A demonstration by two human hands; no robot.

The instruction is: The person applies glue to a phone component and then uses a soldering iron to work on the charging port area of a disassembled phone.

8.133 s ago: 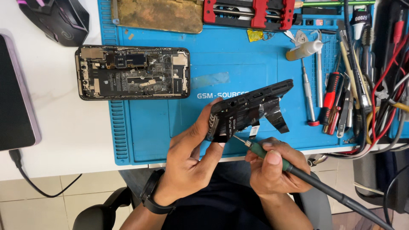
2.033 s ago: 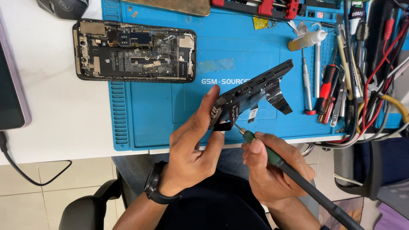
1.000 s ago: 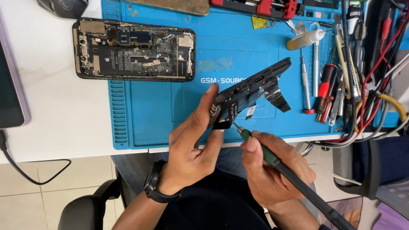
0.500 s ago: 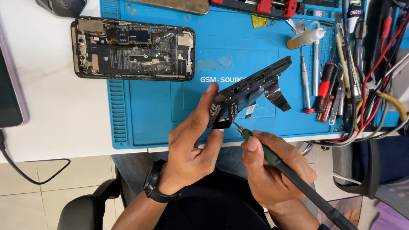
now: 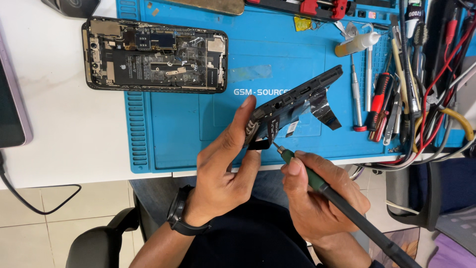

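My left hand (image 5: 225, 171) grips the near end of a dark phone screen panel (image 5: 297, 101), tilted up on edge above the blue work mat (image 5: 173, 129), with flat ribbon cables hanging off it. My right hand (image 5: 320, 198) holds a green-gripped soldering iron (image 5: 327, 191) like a pen. Its fine tip touches the panel's lower corner beside my left fingers. The iron's dark handle and cord run off to the lower right.
An opened phone body (image 5: 154, 55) with bare circuitry lies at the mat's far left. Screwdrivers (image 5: 379, 106), tweezers and red and black cables crowd the right edge. A red clamp fixture (image 5: 317, 7) sits at the top. A dark device (image 5: 12, 109) lies at the left.
Both hands hold nearly the same pose over the last two seconds; the iron's tip stays at the panel's corner. Eight seconds ago the panel was held lower and nearer the mat's front edge.
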